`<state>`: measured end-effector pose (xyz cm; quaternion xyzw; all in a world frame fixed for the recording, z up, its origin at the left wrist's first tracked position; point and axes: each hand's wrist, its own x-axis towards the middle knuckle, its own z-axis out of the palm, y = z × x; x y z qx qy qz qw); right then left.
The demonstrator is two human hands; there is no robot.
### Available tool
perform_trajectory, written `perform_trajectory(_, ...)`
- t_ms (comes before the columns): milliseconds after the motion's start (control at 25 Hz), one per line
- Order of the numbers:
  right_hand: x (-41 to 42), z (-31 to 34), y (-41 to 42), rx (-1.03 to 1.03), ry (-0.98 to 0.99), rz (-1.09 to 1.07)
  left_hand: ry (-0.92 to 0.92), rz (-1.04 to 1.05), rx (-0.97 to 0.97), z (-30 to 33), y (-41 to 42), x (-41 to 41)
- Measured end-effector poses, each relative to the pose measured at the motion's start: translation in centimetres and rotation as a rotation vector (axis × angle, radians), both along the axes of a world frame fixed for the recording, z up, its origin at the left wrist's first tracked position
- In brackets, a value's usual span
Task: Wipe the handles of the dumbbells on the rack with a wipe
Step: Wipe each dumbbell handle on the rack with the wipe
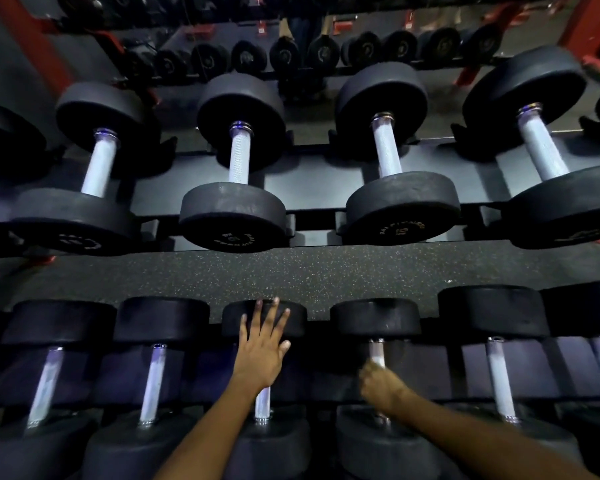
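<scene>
On the lower rack tier point(326, 327), the left hand point(262, 351) lies flat, fingers spread, over 1 dumbbell's far head point(295, 315). Beside it, the blurred right hand point(381, 386) curls around the neighbouring dumbbell's handle point(376, 351); no wipe is discernible.

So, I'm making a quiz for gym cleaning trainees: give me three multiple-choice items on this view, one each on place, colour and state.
1. Where does the left hand rest?
A. on a near-row dumbbell
B. on the floor
C. on a far-row dumbbell

2. What colour are the dumbbell heads?
A. red
B. black
C. yellow

3. How are the right hand's fingers?
A. spread flat
B. pointing upward
C. curled at a handle

Answers:
1 A, its straight fingers lie over that dumbbell's far head.
2 B, every head looks black.
3 C, the blurred hand is closed at the handle; no wipe can be made out.
</scene>
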<state>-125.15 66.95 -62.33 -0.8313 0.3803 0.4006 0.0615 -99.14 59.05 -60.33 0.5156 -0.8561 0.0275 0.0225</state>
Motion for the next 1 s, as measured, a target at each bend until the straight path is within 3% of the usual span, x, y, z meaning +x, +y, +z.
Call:
perform_trajectory(80, 0.9, -1.5, 0.7, -0.027, -0.129, 0.1, 0.011, -0.007, -0.011, -0.2, -0.2, 0.0)
perform_trajectory(240, -1.0, 1.6, 0.1, -0.081, -0.164, -0.033, 0.026, -0.003, -0.041, -0.6, -0.2, 0.1)
perform_trajectory(280, -2.3, 1.3, 0.9, -0.003, -0.176, 0.054, 0.029, -0.004, -0.041, -0.7, -0.3, 0.1)
perform_trajectory(320, -3.5, 1.4, 2.0, -0.068, -0.251, 0.2, 0.03, -0.006, -0.045, -0.7, -0.3, 0.1)
perform_trajectory(360, -4.9, 0.8, 2.3, -0.171, -0.384, 0.208, 0.032, -0.004, -0.046, -0.8, -0.3, 0.1)
perform_trajectory(400, -6.2, 0.7, 1.8, -0.154, -0.465, 0.058, 0.039, -0.003, -0.046, -0.9, -0.3, 0.1)
perform_trajectory(440, -7.4, 1.1, 1.1, 0.011, -0.496, -0.115, 0.041, -0.006, -0.045, -0.9, -0.4, 0.1)
perform_trajectory(480, -8.4, 0.9, -0.2, -0.025, -0.59, -0.158, 0.04, -0.012, -0.044, -1.0, -0.4, 0.0)
perform_trajectory(520, -9.0, 1.1, -1.0, -0.181, -0.631, -0.081, 0.036, -0.016, -0.049, -1.1, -0.4, 0.0)
perform_trajectory(560, -9.4, 1.0, -0.9, -0.19, -0.622, -0.06, 0.038, -0.016, -0.052, -1.2, -0.4, 0.0)
perform_trajectory(680, -8.8, 0.0, 4.4, -0.065, -0.8, -0.06, 0.04, -0.015, -0.039, -1.5, -0.4, 0.2)
perform_trajectory(760, -9.5, -0.3, 4.0, -0.074, -0.718, 0.037, 0.044, -0.009, -0.002, -1.3, -0.5, 0.2)
perform_trajectory(880, -9.4, 0.8, 0.5, -0.24, -0.771, -0.28, 0.05, -0.008, 0.012, -1.2, -0.5, 0.1)
perform_trajectory(1000, -7.5, -0.3, 3.9, -0.082, -0.745, -0.303, 0.054, -0.005, 0.007, -1.2, -0.2, 0.2)
